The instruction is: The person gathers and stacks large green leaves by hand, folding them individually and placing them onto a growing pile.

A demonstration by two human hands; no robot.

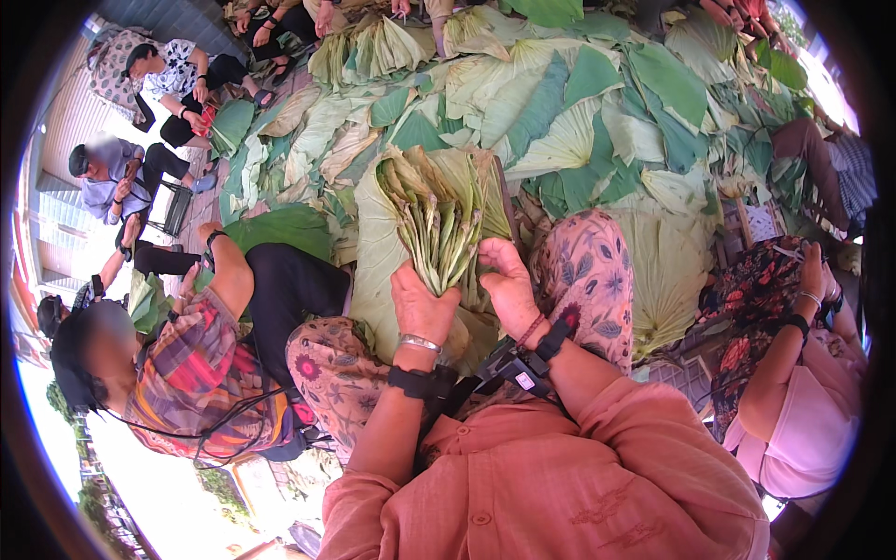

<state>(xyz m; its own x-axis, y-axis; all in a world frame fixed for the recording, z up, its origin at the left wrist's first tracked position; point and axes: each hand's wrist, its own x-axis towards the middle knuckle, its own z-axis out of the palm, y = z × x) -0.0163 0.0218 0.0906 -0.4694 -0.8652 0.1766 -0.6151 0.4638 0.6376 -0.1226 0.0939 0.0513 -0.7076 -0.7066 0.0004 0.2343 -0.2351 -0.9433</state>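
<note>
My left hand (424, 299) grips a bundle of folded lotus leaves (435, 224) near its narrow, gathered lower end. The leaves fan upward from there, pale green with browned, dried edges. Beside the bundle, my right hand (509, 283) has its thumb and fingertips close together at the right edge; whether they pinch a leaf I cannot tell. Beneath both hands, a wide pale lotus leaf (374, 245) lies between my knees. At its upper right a brown edge of something flat (505, 199) shows, mostly covered by leaves.
A large heap of green and yellowed lotus leaves (532, 105) spreads ahead. Close on my left sits a person in a patterned top (203, 378); on my right, another in pink (805, 420). More people sit around the heap. A big pale leaf (661, 273) lies beside my right knee.
</note>
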